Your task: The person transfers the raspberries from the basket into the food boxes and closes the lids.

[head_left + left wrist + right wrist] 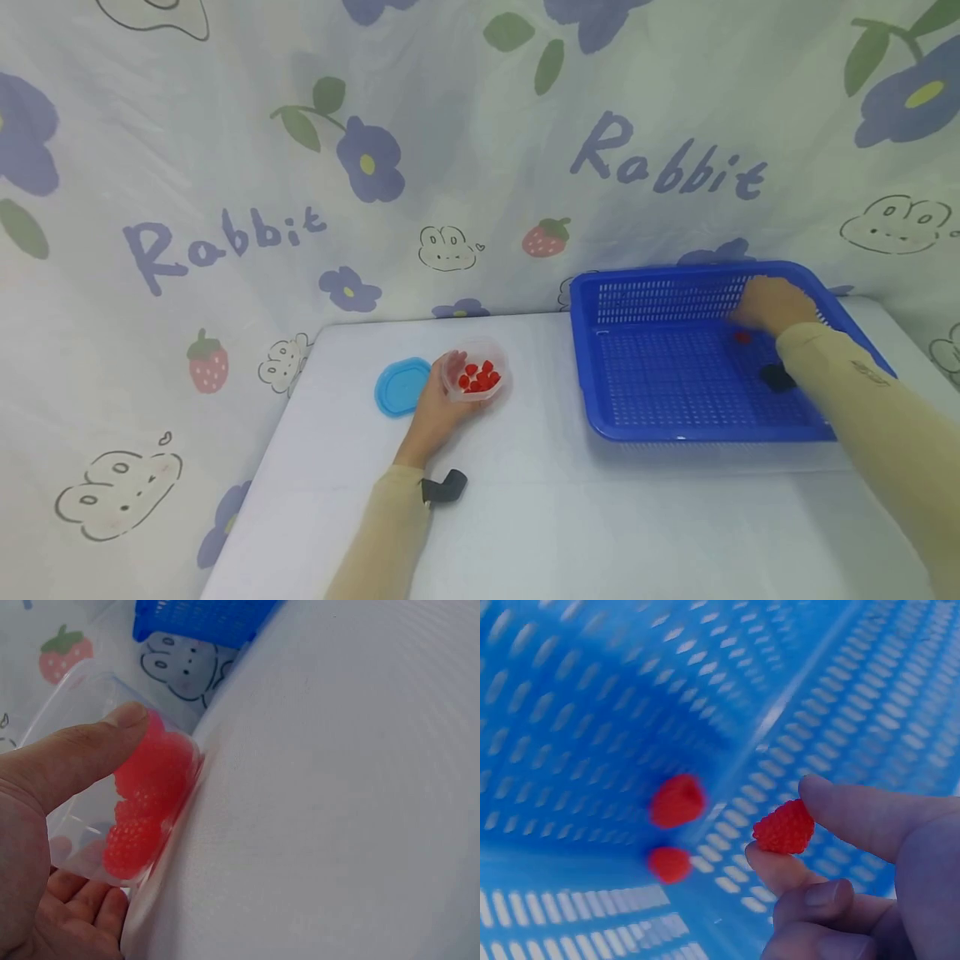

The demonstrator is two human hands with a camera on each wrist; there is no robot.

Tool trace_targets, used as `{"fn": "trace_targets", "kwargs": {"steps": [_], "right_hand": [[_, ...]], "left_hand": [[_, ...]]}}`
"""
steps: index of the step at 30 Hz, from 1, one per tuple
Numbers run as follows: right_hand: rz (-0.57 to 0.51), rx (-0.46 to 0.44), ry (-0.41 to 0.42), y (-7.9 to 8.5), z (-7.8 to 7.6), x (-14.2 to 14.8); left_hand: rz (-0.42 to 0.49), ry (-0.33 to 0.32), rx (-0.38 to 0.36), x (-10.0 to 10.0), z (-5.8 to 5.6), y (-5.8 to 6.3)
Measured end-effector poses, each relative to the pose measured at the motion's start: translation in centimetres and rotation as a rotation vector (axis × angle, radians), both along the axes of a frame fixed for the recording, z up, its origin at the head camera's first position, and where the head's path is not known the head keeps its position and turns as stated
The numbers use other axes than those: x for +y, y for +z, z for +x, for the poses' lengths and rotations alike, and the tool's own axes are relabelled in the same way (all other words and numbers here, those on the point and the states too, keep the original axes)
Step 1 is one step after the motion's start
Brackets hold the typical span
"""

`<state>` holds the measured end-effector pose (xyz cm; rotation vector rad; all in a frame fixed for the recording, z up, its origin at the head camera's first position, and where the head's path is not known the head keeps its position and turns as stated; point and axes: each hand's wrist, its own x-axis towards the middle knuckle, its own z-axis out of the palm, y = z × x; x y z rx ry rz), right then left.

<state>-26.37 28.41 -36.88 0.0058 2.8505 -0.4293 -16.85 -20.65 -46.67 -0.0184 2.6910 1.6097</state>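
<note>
My left hand [438, 414] grips a small clear plastic container [498, 353] around its side. Several red raspberries [482, 382] lie in the bottom of it. The left wrist view shows the thumb pressed along the wall of the container [94, 701]. Inside the blue basket [600, 425], at its far right, is my right hand [776, 304]. In the right wrist view, its thumb and index finger pinch one raspberry [786, 827]. Two more red berries [678, 801] sit in the basket corner, slightly blurred.
A light blue lid [402, 387] lies on the white table [517, 517], left of the container. Behind the table hangs a patterned cloth [480, 167]. A black strap piece [446, 487] is at the left wrist, another black piece [777, 377] near the right sleeve.
</note>
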Motion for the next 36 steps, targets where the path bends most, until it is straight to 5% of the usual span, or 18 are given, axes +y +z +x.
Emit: {"fn": "trace_targets", "kwargs": {"steps": [16,36], "right_hand": [[-0.042,0.086,0.141,3.9,3.3,-4.5],[-0.133,0.284,0.191,6.6,8.2,-9.5]], "left_hand": [[0.004,-0.009,0.004,-0.2,-0.1,-0.3],[-0.001,-0.001,0.012,-0.1,-0.1,-0.3]]}}
